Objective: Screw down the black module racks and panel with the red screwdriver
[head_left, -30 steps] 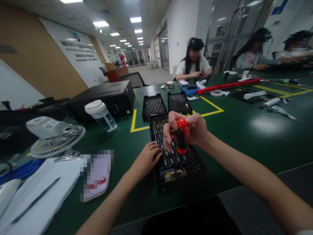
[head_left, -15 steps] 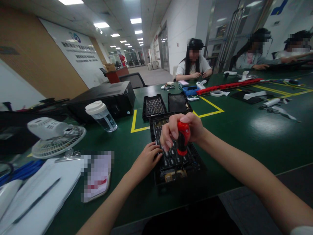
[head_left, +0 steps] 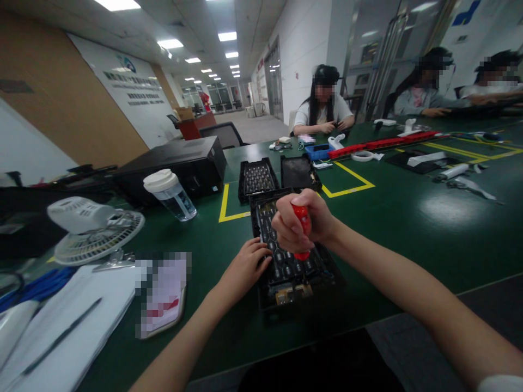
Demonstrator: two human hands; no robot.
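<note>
In front of me lies an open black case (head_left: pixel 286 268) holding rows of dark rounded parts, with a brass-coloured piece (head_left: pixel 283 297) at its near end. My right hand (head_left: pixel 300 220) is wrapped round the red handle of a screwdriver (head_left: pixel 301 256), held upright above the case. The screwdriver's shaft points down toward the brass-coloured piece; its tip is too dark to make out. On the left edge of the case rests my left hand (head_left: pixel 247 267), its fingers stretched over the rim.
Behind the case stand two more black trays (head_left: pixel 257 177) (head_left: pixel 300 171) beside yellow tape (head_left: pixel 349 191). Leftward are a water cup (head_left: pixel 174 197), a fan (head_left: pixel 96 231), a phone (head_left: pixel 165 294), and a clipboard with papers (head_left: pixel 77 321). Co-workers (head_left: pixel 322 111) sit across the table.
The fingers of my right hand have closed more fully round the screwdriver handle, and the hand has turned slightly. My left hand and the case have stayed in place.
</note>
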